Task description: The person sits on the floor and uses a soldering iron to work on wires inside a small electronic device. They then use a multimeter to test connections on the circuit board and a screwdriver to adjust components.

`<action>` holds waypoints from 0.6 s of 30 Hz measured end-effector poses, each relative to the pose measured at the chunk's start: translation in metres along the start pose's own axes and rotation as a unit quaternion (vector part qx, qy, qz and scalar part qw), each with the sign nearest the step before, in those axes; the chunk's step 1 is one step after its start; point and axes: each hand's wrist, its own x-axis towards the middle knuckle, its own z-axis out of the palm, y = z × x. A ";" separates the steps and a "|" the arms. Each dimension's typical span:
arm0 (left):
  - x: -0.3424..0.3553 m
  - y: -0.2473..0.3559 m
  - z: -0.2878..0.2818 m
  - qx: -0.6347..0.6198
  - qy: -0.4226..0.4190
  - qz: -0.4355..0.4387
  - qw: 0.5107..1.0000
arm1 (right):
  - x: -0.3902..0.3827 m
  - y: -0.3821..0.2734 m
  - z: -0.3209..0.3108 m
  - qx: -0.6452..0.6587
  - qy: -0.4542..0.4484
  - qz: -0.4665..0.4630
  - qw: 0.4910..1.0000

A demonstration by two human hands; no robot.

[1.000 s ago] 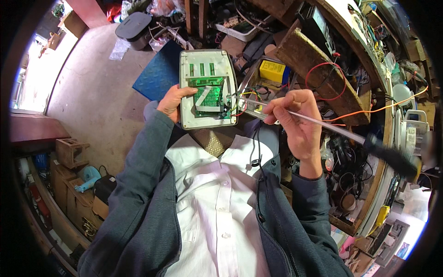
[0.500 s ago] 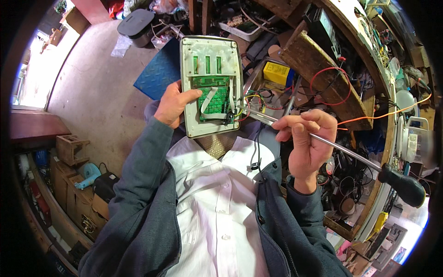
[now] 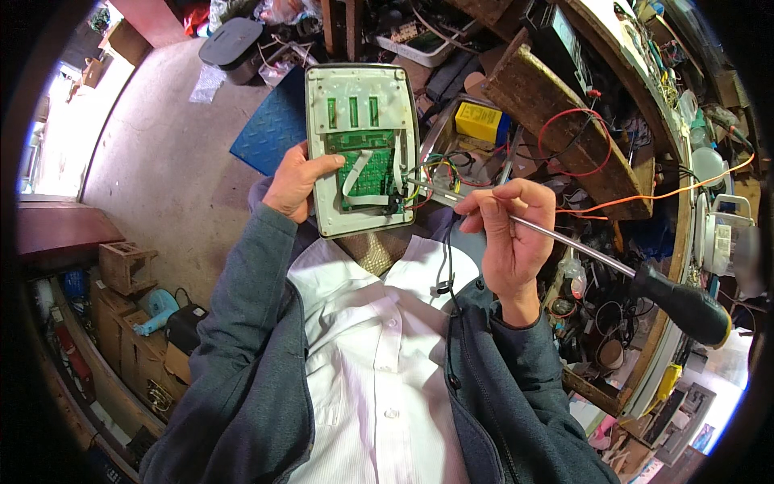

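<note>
My left hand [image 3: 302, 181] grips the left edge of an opened device housing [image 3: 322, 214], its thumb over the rim. Inside the pale casing a green circuit board [image 3: 371, 173] shows, with a white ribbon cable [image 3: 352, 175] across it. My right hand [image 3: 516, 234] is closed round a long screwdriver [image 3: 681, 302], whose black handle points away to the lower right. A slim silver tool end [image 3: 447, 196], like tweezers, reaches from my fingers to the coloured wires [image 3: 439, 168] at the board's right edge. I cannot tell whether it is a separate tool.
Right of the housing, a yellow box [image 3: 481, 123] sits in an open metal case. A wooden plank piece [image 3: 564, 129], a red wire loop [image 3: 576, 113] and an orange cable [image 3: 685, 189] lie beyond. A blue textured panel [image 3: 270, 125] stands behind my left hand.
My right hand has moved left, bringing the screwdriver and silver tool end with it. The housing in my left hand has shifted slightly left.
</note>
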 end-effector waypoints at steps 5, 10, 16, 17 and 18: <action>0.003 -0.006 -0.007 0.004 0.000 -0.006 1.000 | 0.001 0.003 0.002 -0.014 -0.004 0.003 1.000; -0.001 0.000 0.001 -0.002 0.014 -0.013 1.000 | 0.002 0.004 0.002 -0.017 -0.008 0.000 1.000; 0.000 -0.001 0.001 -0.009 0.018 -0.019 1.000 | 0.002 0.005 0.001 -0.024 -0.006 -0.006 1.000; 0.000 -0.002 -0.001 -0.010 0.011 -0.016 1.000 | 0.002 0.006 0.001 -0.023 -0.005 -0.004 1.000; 0.002 -0.005 -0.004 -0.010 0.005 -0.014 1.000 | 0.002 0.006 0.001 -0.022 -0.004 -0.003 1.000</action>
